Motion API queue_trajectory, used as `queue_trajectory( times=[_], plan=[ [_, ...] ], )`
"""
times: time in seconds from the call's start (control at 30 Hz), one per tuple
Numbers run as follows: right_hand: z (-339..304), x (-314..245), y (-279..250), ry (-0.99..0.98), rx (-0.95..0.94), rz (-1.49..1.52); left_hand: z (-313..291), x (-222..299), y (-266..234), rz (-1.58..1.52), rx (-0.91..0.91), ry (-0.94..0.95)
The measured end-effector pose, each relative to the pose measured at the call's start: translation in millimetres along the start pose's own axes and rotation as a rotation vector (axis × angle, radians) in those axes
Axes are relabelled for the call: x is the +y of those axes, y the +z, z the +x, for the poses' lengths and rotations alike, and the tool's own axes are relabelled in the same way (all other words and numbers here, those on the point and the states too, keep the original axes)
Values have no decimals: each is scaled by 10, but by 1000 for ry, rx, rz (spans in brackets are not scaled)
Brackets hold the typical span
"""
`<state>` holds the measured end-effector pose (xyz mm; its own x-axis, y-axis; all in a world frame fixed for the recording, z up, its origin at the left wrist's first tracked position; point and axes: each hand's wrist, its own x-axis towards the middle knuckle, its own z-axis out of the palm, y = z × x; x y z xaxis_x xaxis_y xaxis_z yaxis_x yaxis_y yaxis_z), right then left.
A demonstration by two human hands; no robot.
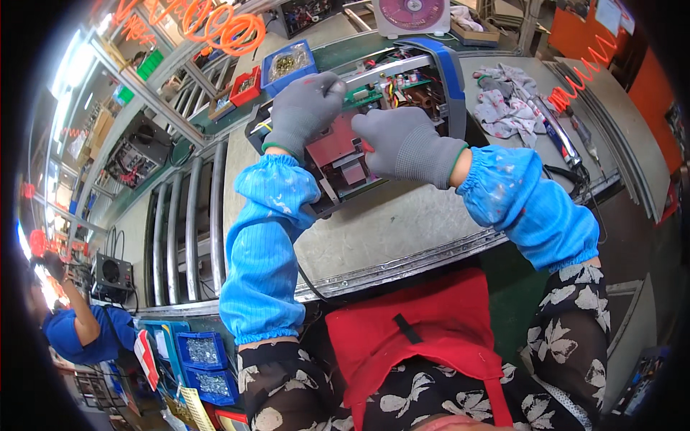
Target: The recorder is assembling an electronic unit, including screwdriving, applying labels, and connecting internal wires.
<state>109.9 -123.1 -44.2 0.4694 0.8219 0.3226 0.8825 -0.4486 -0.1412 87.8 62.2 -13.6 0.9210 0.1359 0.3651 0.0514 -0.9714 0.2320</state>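
Observation:
An open-cased electrical unit [447,72] with a blue and dark end panel lies on the metal bench in front of me. Inside it show green circuit boards [415,80], coils, wires and a flat reddish plate [336,144]. My left hand [307,111], in a grey glove, is closed over the unit's left part. Just right of it my right hand [406,144], gloved the same way, is closed with its fingertips over the middle of the unit. Whatever either hand pinches is hidden by the fingers.
Behind the unit stand a blue bin [289,66] of small parts, a red bin [246,86] and a fan [411,14]. Rags [507,104] and a screwdriver-like tool [586,136] lie at right. Rollers [192,223] run left; a co-worker [86,323] is at far left.

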Motion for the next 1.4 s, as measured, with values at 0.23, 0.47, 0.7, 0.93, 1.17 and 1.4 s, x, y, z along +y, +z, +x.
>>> queue_trajectory(
  times=[0.23, 0.47, 0.7, 0.93, 1.17, 1.4],
  plan=[
    [-55, 12, -74, 66, -81, 58, 41, -55, 77, -23, 44, 18],
    [10, -16, -110, -21, -135, 25, 82, -29, 70, -128, 22, 1],
    [-708, 255, 144, 17, 357, 325, 45, -124, 61, -195, -7, -10],
    [-1689, 582, -238, 508, 481, 1305, -444, 259, -71, -384, -313, 12],
    [-1412, 784, -329, 532, 799, 2008, -526, -54, -325, -172, 53, 242],
    [-995, 1164, -58, 377, 794, 2437, -294, -1167, -199, -449, -41, -190]
  ],
)
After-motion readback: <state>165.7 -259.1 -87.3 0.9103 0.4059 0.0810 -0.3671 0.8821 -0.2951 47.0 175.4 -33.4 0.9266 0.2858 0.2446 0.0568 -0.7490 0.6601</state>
